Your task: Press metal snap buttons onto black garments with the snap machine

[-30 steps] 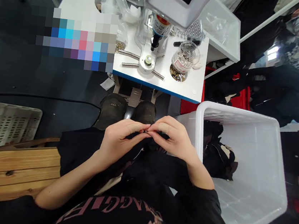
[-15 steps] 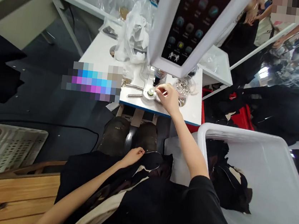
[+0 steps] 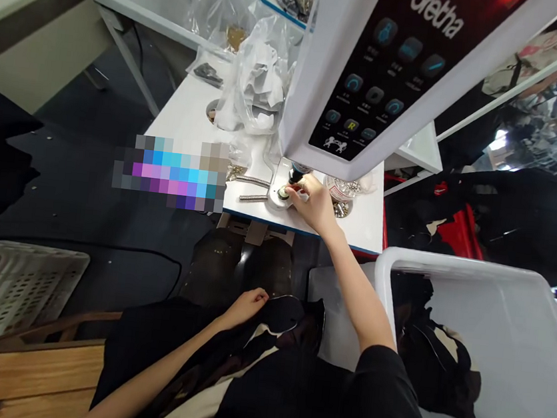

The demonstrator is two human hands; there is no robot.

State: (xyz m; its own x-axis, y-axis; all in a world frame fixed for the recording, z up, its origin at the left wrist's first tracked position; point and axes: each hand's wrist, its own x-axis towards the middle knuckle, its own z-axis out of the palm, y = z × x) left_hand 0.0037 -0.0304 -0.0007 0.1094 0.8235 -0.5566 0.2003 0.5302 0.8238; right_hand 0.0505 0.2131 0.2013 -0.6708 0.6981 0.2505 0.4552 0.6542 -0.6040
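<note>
My right hand [image 3: 313,203] is at the white pressing machine [image 3: 304,98], its thumb and finger pinched close over the small round die [image 3: 283,192] on the machine's base. Whatever lies between those fingertips is too small to make out. Just above the fingers hangs the machine's dark plunger [image 3: 296,175]. In my lap, my left hand [image 3: 247,307] is closed on the edge of a dark garment [image 3: 281,313] with pale cream parts. Two metal coil springs [image 3: 254,181] stick out to the left of the die.
A clear tub of small metal parts [image 3: 346,188] stands right of the die. Plastic bags [image 3: 263,80] lie behind on the white table [image 3: 184,108]. A big white bin [image 3: 508,309] with dark cloth stands at my right, and a perforated basket [image 3: 23,287] at my left.
My right hand has come in over the die, and the plunger now sits just above its fingers. My left hand stays on the garment. The view has tilted slightly, so the machine looms larger.
</note>
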